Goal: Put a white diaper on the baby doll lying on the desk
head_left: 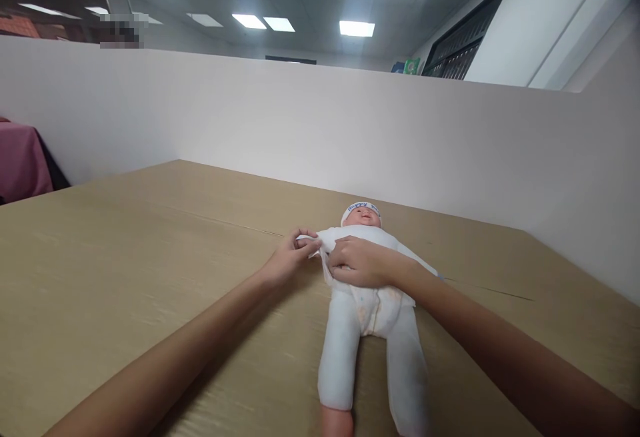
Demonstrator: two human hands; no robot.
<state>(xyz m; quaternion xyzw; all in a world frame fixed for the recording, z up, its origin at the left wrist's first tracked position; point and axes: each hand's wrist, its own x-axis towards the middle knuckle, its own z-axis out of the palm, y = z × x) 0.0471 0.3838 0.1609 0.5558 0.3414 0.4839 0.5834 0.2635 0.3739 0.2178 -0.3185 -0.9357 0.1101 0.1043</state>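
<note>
Left hand point(293, 255) pinching doll point(373, 304), head pointing away

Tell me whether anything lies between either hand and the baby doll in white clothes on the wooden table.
Nothing visible does. The left hand pinches the white cloth at the side of the baby doll in white clothes, and the right hand rests flat on its chest. The light wooden table around them shows no other item.

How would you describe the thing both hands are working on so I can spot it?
On the tan table before the white partition lies a baby doll in white clothes. The left hand pinches its garment; the right hand rests on its chest. Its lettered headband stands out.
</note>
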